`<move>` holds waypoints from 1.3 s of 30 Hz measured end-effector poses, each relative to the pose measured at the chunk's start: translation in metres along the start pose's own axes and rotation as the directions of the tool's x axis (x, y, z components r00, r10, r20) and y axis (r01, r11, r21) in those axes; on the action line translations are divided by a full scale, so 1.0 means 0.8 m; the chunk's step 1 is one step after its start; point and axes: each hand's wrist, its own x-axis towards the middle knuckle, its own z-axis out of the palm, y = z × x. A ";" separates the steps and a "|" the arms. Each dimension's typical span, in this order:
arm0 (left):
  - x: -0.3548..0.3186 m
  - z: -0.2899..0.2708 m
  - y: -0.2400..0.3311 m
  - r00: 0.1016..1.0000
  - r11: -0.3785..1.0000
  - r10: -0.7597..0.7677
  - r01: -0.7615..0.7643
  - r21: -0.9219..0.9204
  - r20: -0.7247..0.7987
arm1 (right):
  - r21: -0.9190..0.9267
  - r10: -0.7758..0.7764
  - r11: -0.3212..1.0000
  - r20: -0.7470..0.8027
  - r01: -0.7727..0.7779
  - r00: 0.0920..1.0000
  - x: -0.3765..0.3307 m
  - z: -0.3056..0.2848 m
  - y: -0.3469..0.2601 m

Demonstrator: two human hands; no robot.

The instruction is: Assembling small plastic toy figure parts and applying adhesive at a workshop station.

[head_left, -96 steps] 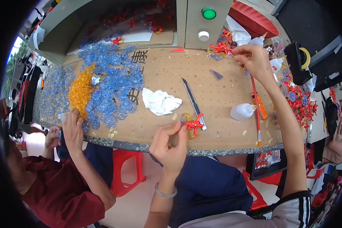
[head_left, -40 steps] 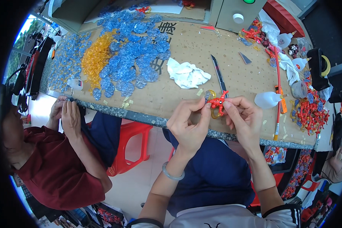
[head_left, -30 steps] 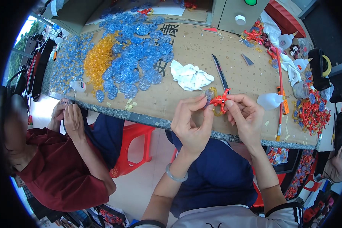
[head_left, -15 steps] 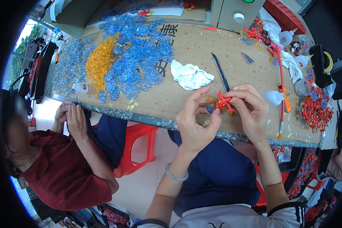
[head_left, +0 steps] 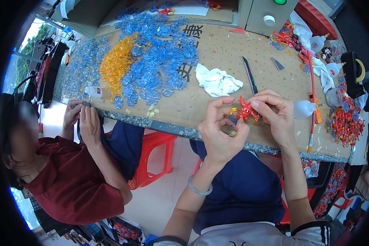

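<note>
A small red plastic figure (head_left: pixel 246 110) is pinched over the desk's (head_left: pixel 217 49) near edge by the right hand (head_left: pixel 274 115) and left hand (head_left: pixel 221 135), both grips closed. It seems light, stiff, with fragile limbs; best held by its body.

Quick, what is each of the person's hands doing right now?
Left hand: closed, pinching a small yellow ring piece.
Right hand: closed, holding a small red plastic figure.

A single head-worn fisheye view is provided, directed steeply downward and forward over the worktable (head_left: pixel 217 119). The left hand (head_left: pixel 221 131) and right hand (head_left: pixel 274 115) are seen close, near centre; straight edges are bent toward the rim.
</note>
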 end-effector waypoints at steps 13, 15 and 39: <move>-0.004 0.000 -0.003 0.999 0.999 0.040 -0.040 -0.025 -0.012 | -0.016 -0.088 0.996 0.021 0.088 0.996 0.003 0.000 0.001; -0.005 -0.002 -0.001 0.999 0.997 0.045 -0.045 -0.070 0.005 | -0.008 -0.096 0.995 0.031 0.096 0.995 0.003 -0.002 0.000; -0.008 -0.005 -0.010 0.985 0.982 0.170 -0.170 -0.081 -0.005 | -0.063 -0.256 0.965 0.007 0.256 0.967 0.001 -0.012 0.009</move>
